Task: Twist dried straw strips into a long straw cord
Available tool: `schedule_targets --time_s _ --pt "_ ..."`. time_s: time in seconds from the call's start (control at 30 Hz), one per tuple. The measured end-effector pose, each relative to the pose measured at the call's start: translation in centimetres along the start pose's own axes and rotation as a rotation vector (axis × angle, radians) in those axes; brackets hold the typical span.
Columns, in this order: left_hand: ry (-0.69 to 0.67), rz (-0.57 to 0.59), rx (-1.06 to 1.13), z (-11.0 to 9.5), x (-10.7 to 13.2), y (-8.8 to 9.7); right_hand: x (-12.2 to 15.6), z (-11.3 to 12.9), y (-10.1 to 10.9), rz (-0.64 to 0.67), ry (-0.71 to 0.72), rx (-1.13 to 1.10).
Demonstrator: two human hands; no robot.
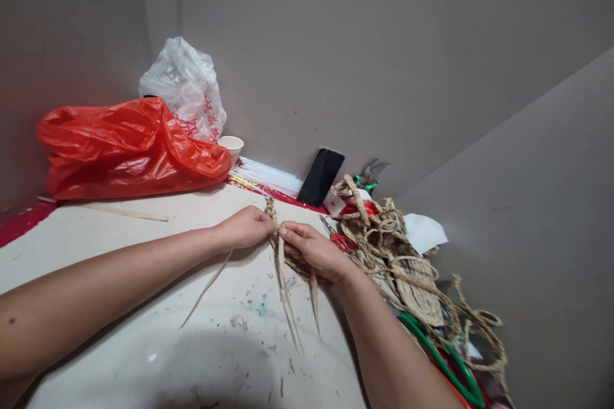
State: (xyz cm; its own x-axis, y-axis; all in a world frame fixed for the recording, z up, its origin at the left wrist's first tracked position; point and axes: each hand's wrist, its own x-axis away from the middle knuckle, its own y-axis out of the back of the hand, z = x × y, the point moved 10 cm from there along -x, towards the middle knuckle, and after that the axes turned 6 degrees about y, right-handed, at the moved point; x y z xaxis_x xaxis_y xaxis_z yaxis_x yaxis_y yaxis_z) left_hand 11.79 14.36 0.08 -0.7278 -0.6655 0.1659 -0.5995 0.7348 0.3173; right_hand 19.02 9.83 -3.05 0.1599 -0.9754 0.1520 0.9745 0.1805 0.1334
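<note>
A braid of dry straw-coloured strands (270, 206) rises between my two hands over the white board. My left hand (249, 226) is closed, its fingers pinching the braid from the left. From the right, my right hand (307, 246) is closed on it too, with thumb and forefinger pressed together at the braid's lower end. Loose flat strands (284, 291) hang down towards me from between the hands. One thin strand (206, 291) sticks out below my left hand. The exact grip of the lower right fingers is hidden.
A red plastic bag (129, 153) and a white plastic bag (185, 80) stand back left, beside a paper cup (232, 147). A phone (321, 176) leans on the wall. Red-handled scissors (341, 241), pruning shears (369, 177) and piled braided rope (412, 281) lie on the right.
</note>
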Motion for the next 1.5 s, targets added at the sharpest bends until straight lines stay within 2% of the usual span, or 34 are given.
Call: schedule_targets --time_s 0.13,0.3,0.47,0.57,0.77,1.0,1.1,1.27,1.5 --pt "-0.035 0.021 -0.039 -0.7 0.1 -0.1 -0.1 -0.4 0.2 -0.015 -0.026 -0.031" --pt "0.034 0.028 0.078 0.9 0.1 -0.5 0.0 -0.6 0.1 -0.012 -0.030 -0.047" --pt "0.233 0.125 0.268 2.6 0.2 -1.6 -0.2 -0.9 0.3 0.005 -0.017 -0.026" --pt "0.291 0.162 0.397 2.7 0.3 -1.9 -0.3 -0.8 0.4 0.003 0.000 -0.001" --pt "0.297 0.118 0.375 2.8 0.3 -1.5 -0.1 0.0 0.0 0.003 0.002 0.036" --pt "0.194 0.084 0.292 1.9 0.4 -1.3 0.1 0.6 -0.2 -0.021 0.016 0.068" --pt "0.242 0.070 0.292 2.3 0.5 -1.2 0.0 0.7 -0.3 -0.035 0.026 0.097" --pt "0.298 0.116 0.389 2.5 0.5 -1.5 0.1 0.7 -0.4 -0.056 -0.010 0.126" --pt "0.331 0.124 0.481 2.7 0.2 -1.6 0.4 0.7 -1.3 0.039 -0.027 -0.033"
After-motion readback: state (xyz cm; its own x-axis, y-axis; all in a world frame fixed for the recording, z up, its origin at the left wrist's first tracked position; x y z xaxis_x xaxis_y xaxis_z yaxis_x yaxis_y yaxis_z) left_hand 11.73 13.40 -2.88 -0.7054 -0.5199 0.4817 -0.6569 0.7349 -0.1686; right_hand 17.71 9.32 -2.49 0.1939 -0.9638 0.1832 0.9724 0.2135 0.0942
